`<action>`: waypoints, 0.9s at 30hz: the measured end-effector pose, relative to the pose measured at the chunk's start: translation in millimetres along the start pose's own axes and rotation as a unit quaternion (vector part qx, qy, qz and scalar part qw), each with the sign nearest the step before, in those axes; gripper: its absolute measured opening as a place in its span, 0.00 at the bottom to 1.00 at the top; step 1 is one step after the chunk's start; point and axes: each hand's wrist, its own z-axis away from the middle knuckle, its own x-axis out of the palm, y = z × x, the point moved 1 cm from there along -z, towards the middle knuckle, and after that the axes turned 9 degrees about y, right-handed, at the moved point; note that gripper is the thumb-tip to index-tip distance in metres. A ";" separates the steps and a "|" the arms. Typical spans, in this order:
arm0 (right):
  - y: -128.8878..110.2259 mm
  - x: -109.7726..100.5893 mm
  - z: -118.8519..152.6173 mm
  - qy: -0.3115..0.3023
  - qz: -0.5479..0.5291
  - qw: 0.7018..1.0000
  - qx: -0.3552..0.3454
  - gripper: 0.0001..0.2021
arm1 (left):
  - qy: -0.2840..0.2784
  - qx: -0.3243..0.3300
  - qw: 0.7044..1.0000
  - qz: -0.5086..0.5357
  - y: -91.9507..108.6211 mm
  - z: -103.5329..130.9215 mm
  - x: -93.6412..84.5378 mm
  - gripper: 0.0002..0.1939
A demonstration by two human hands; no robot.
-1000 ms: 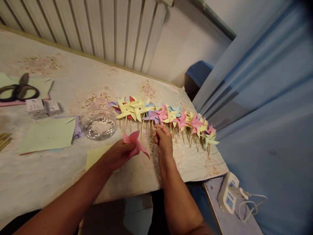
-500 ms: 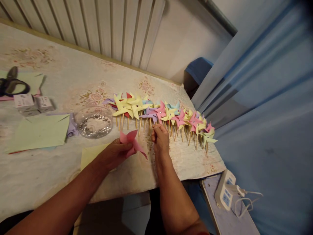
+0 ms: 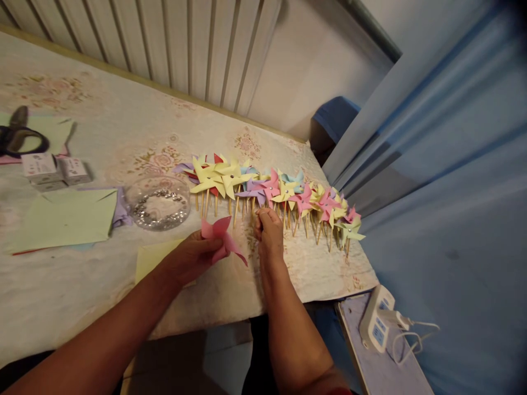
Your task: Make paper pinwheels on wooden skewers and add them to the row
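Between the thumb and fingers of my left hand is a pink paper pinwheel, its blades folded inward and no stick visible on it. To the right of it, my right hand is closed in a pinch with its fingertips pointing forward; whatever is in them is too small or hidden to make out. That hand is just in front of a row of finished pinwheels on wooden sticks, in yellow, pink, purple, blue and green. A clear round dish of small shiny metal pieces lies left of the row.
Yellow paper lies partly under my left forearm. Farther left are green paper sheets, small white boxes and black-handled scissors. A power strip with a cable sits on a side surface, beside a blue curtain.
Both hands stay almost in place, the left still on the pink pinwheel. The whole view has shifted very slightly.
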 end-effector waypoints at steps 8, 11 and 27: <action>3.2 -1.1 -3.6 -0.021 -0.016 1.000 0.005 0.07 | -0.006 0.002 1.000 -0.004 0.4 0.1 -0.3 0.17; 2.2 -0.9 -2.9 -0.024 -0.027 0.999 0.014 0.08 | -0.005 0.004 1.000 0.004 0.9 0.3 -1.0 0.16; 1.2 1.2 -0.6 -0.059 -0.040 0.997 0.025 0.08 | -0.005 0.007 1.000 0.011 3.0 1.0 0.4 0.14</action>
